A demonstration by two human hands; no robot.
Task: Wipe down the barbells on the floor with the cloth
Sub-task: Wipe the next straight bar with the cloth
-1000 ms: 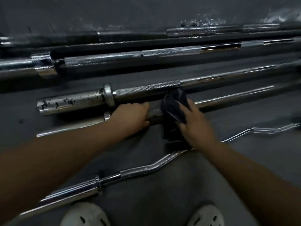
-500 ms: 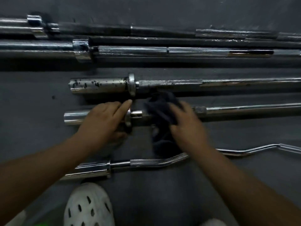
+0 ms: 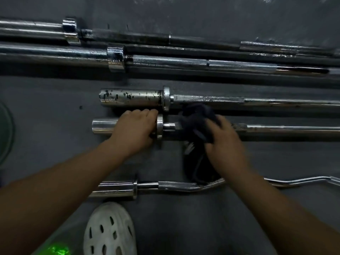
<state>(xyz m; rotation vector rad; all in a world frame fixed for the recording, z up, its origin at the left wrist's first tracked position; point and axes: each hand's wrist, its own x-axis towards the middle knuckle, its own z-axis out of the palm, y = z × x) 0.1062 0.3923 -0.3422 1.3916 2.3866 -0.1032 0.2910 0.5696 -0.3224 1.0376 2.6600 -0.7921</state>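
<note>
Several steel barbells lie side by side on the dark floor. My left hand (image 3: 135, 130) grips the sleeve of the middle straight barbell (image 3: 287, 130), right beside its collar. My right hand (image 3: 223, 142) presses a dark cloth (image 3: 196, 120) over that bar's knurled shaft just right of the collar; the cloth's loose end hangs down toward the curl bar (image 3: 176, 186). A spotted, rusty-sleeved barbell (image 3: 132, 97) lies just beyond my hands.
Two longer barbells (image 3: 184, 61) and a dark bar (image 3: 147, 36) lie further back against the wall. My white perforated shoe (image 3: 110, 230) stands at the bottom near the curl bar's sleeve. A round green-edged object (image 3: 5, 133) sits at the left edge.
The view has shifted left along the bars. My left hand has slid from the shaft onto the sleeve beside the collar, and my right hand has carried the cloth leftward toward the collar.
</note>
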